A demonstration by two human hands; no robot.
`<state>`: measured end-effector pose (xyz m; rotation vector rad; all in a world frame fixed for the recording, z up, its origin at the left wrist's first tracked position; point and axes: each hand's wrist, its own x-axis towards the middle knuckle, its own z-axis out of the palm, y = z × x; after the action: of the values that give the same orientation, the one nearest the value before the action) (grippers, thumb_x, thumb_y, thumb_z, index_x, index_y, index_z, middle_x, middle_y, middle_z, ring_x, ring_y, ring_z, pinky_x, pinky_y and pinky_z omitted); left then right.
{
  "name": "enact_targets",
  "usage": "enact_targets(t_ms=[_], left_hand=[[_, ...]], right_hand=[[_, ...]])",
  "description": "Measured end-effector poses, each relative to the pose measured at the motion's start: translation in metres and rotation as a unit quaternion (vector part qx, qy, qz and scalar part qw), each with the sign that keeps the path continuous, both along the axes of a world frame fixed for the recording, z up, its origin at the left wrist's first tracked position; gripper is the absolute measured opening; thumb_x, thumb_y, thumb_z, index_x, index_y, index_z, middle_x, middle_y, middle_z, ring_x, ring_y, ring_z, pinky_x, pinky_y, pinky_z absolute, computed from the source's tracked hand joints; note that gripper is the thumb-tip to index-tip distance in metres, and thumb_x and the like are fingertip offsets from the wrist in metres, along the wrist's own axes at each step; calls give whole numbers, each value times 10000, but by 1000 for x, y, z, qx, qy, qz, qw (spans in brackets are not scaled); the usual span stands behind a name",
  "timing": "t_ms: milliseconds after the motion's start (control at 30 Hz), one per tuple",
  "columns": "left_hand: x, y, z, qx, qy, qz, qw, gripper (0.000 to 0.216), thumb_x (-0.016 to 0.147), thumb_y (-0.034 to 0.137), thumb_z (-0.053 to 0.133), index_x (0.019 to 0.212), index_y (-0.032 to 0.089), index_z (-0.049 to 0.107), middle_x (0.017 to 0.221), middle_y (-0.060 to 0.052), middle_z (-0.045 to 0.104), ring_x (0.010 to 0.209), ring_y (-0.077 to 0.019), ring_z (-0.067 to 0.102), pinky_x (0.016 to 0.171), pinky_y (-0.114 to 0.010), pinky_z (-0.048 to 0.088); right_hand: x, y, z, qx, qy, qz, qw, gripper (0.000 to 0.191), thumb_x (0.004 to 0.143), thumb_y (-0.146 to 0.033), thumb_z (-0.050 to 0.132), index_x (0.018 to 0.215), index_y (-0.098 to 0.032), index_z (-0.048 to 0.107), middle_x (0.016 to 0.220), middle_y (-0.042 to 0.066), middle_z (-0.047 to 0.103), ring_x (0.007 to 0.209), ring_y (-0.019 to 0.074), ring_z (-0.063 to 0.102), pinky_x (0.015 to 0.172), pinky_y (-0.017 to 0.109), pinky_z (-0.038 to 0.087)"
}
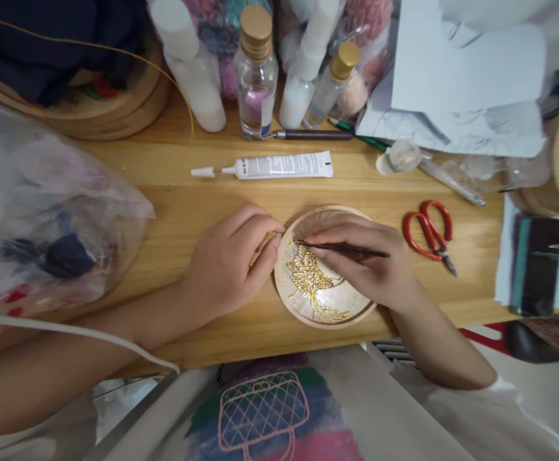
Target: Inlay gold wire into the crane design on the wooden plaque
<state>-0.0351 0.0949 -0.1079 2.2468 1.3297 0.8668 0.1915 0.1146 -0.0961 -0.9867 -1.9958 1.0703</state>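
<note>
A round wooden plate lies on the table before me. A raised gold wire design, shaped like a feathered bird, covers part of its pale face. My left hand rests on the table at the plate's left side, thumb and forefinger closed on its rim. Above the plate, my right hand grips dark slim tweezers between thumb and fingers. Their tip points left, at a small gold piece near the design's upper end. My right hand hides the plate's right part.
A white glue tube lies behind the plate. Red-handled pliers are to the right. Bottles, a dark-handled tool and papers stand or lie at the back. A plastic bag fills the left; a phone lies right.
</note>
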Motion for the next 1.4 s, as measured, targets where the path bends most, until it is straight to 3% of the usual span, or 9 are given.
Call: enact_targets(t_ms=[467,733,1000,1233,1400], left_hand=[[0,1,0,-2,-5,1,1000,125,946,125,530,978,174,641,930,-30,705,816,-156,681,701,-262,542],[-1,0,-1,9,5,-8,1000,157,947,112,531,1020,184,649,1008,-37,734,892,-171,713,745,-277,572],[-1,-2,-3,54,28,-42,997,238,945,82,526,1111,187,661,1144,-74,754,1047,-213,726,901,-349,604],[-2,-3,-7,143,67,-86,984,261,926,64,553,1152,148,652,1163,-103,759,943,-221,739,788,-352,608],[-2,-2,-6,175,102,-92,975,212,946,71,553,1128,101,657,1161,-112,764,886,-207,734,716,-338,600]], right_hand=[[-5,-2,6,-66,18,-63,996,136,853,-142,746,922,-249,795,988,30,800,937,198,752,883,360,621],[-21,-35,16,-79,-13,-229,970,109,858,-164,739,896,-258,777,890,18,793,860,198,748,805,357,644],[-34,-52,5,-82,10,-307,948,120,859,-144,728,892,-252,768,903,16,785,873,181,744,828,335,633],[-49,-63,8,-87,33,-365,926,118,866,-147,720,896,-252,765,899,16,782,865,173,743,791,312,632],[-56,-68,2,-54,35,-380,923,166,873,-119,708,949,-257,762,949,15,784,921,156,741,855,296,622]])
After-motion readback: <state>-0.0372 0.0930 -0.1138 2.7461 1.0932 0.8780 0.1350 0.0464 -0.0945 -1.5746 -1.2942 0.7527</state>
